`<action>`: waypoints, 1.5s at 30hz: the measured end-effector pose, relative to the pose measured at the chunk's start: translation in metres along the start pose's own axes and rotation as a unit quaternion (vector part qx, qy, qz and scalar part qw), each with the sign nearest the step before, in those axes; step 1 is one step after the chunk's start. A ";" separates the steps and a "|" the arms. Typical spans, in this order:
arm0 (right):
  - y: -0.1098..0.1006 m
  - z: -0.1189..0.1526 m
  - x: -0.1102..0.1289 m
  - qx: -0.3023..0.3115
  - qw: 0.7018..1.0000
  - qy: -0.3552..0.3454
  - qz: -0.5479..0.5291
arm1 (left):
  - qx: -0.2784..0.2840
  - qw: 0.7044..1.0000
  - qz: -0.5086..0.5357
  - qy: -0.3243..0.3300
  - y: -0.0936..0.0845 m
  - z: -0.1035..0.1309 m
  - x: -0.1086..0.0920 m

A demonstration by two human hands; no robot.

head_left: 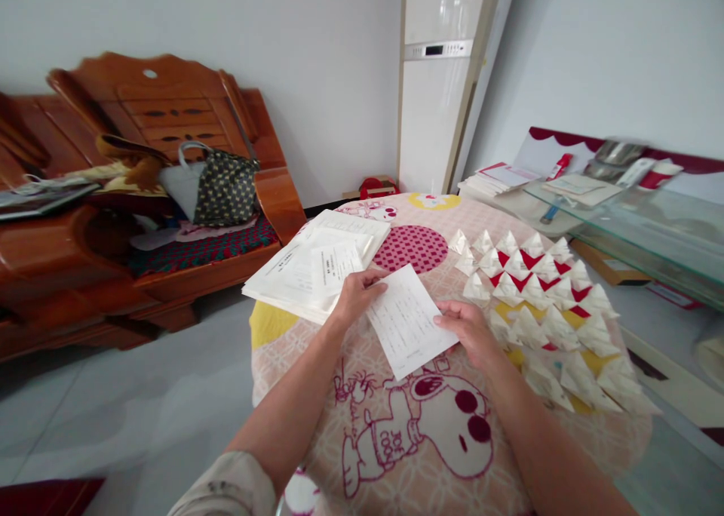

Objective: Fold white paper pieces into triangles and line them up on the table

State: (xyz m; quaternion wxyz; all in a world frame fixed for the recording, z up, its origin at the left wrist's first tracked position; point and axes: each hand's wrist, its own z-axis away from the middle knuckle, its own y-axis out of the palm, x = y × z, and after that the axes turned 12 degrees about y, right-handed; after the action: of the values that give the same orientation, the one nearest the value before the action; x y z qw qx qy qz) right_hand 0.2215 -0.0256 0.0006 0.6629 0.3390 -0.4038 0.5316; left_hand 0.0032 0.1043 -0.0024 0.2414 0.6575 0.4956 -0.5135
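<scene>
Between my two hands is a rectangular sheet of printed paper (408,324), tilted over the middle of the table. My left hand (360,296) pinches its upper left edge. On the right edge, the thumb and fingers of my right hand (464,327) close on the same sheet. Left of it lies a stack of printed papers (283,267), with a smaller printed slip (335,265) on top. Rows of folded white paper pieces (546,290), pointed like small pyramids, stand at the right side of the table.
A patterned cloth (362,395) with a cartoon dog covers the round table. Beyond its right side, a glass shelf (639,222) carries papers, a cup and a metal bowl. A wooden sofa (186,116) with bags is at left; a tall white cabinet-like unit (433,101) stands behind.
</scene>
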 end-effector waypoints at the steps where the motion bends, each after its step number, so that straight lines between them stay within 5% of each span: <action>1: 0.000 0.001 0.000 -0.007 1.000 -0.002 -0.008 | -0.014 0.999 0.034 -0.006 0.001 0.001 -0.001; 13: 0.004 -0.002 0.000 -0.088 0.985 -0.051 -0.141 | -0.040 0.969 0.232 -0.078 0.000 0.008 -0.014; 17: 0.004 -0.001 0.000 -0.077 0.986 -0.045 -0.139 | 0.046 0.947 0.293 -0.128 -0.001 0.013 -0.017; 22: 0.004 0.003 0.002 -0.066 0.989 -0.063 -0.120 | 0.141 0.960 0.213 -0.113 0.015 0.017 -0.027; 27: 0.008 0.005 0.002 -0.048 0.992 -0.068 -0.094 | 0.245 0.943 0.192 -0.121 0.037 0.019 -0.032; 37: 0.007 0.009 0.003 -0.043 0.986 -0.069 -0.147 | 0.084 0.971 0.191 -0.118 0.046 0.021 -0.023; 45: 0.015 0.016 0.003 0.032 0.994 -0.106 -0.022 | -0.056 0.988 0.131 -0.062 0.044 0.020 -0.017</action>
State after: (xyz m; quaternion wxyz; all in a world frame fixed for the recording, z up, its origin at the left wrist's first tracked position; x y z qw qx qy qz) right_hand 0.2046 -0.0350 0.0105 0.6166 0.4236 -0.4472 0.4903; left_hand 0.0343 0.0638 -0.0021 0.3733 0.6695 0.4172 -0.4883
